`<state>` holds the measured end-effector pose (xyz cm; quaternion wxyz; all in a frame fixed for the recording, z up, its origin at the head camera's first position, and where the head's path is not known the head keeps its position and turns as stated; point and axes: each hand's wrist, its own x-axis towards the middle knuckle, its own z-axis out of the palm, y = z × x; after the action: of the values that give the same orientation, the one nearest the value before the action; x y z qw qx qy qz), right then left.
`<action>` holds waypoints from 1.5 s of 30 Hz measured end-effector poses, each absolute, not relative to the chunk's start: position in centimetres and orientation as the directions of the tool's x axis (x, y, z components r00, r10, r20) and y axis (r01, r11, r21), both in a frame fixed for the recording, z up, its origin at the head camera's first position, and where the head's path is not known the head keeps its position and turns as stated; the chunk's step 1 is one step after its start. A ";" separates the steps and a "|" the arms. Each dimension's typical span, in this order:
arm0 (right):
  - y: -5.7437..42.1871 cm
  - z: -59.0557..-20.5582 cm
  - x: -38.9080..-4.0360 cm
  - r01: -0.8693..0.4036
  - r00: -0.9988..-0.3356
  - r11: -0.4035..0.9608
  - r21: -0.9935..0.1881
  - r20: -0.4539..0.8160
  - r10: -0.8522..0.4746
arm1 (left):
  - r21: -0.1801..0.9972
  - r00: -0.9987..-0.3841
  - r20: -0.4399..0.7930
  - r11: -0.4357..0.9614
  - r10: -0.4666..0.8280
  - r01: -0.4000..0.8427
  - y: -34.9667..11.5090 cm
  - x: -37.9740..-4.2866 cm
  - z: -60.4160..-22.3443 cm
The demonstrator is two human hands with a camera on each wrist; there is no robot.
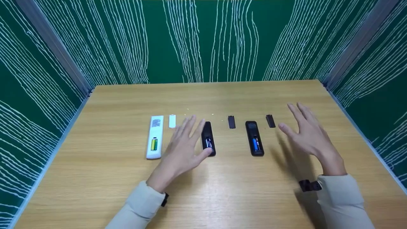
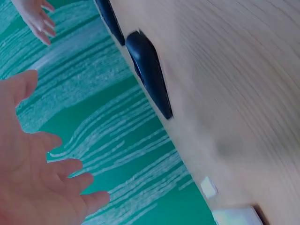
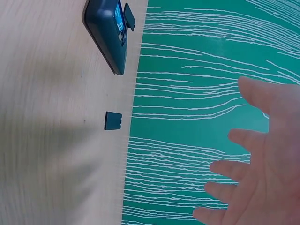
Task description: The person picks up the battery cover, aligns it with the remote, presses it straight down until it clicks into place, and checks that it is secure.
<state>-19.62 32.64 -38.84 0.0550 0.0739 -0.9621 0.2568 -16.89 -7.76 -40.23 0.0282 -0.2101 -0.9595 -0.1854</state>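
My left hand [image 1: 182, 148] is held over the table with its fingers spread, holding nothing. In the head view it overlaps the edge of a black remote control [image 1: 207, 129], whose open battery bay shows batteries [image 1: 208, 142]. To the left of that hand lies a white remote control [image 1: 155, 131] with yellow-green batteries [image 1: 154, 144] in its bay. A second black remote control [image 1: 252, 129], with blue batteries [image 1: 255, 144] showing, lies further right. My right hand [image 1: 308, 135] hovers, fingers apart, to the right of it, casting a shadow on the wood.
A white battery cover [image 1: 172, 121] and two black battery covers [image 1: 231, 121] lie beside the remotes on the wooden table [image 1: 95, 178]. Tiny pale specks are scattered behind the left hand. Green panels [image 1: 279, 25] with white lines stand around the back and sides.
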 end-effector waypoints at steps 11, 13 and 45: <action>32.5 -38.7 -21.4 -0.113 -0.994 0.857 -0.502 0.063 -0.094 | 0.543 -0.915 0.074 0.754 0.396 0.370 -3.3 -16.8 -40.9; 32.4 -38.8 -21.7 -0.111 -0.994 0.857 -0.503 0.060 -0.094 | 0.569 -0.914 0.058 0.739 0.403 0.361 -2.6 -16.9 -41.2; 32.6 -40.7 -25.4 -0.051 -0.997 0.762 -0.645 -0.017 -0.081 | 0.809 -0.906 -0.100 0.563 0.411 0.166 5.0 -19.1 -43.9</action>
<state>-25.38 32.57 -40.70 -0.0218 0.0353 -0.9384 0.3431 -19.10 4.97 -43.87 -0.1400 -0.1653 -0.8729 -0.4371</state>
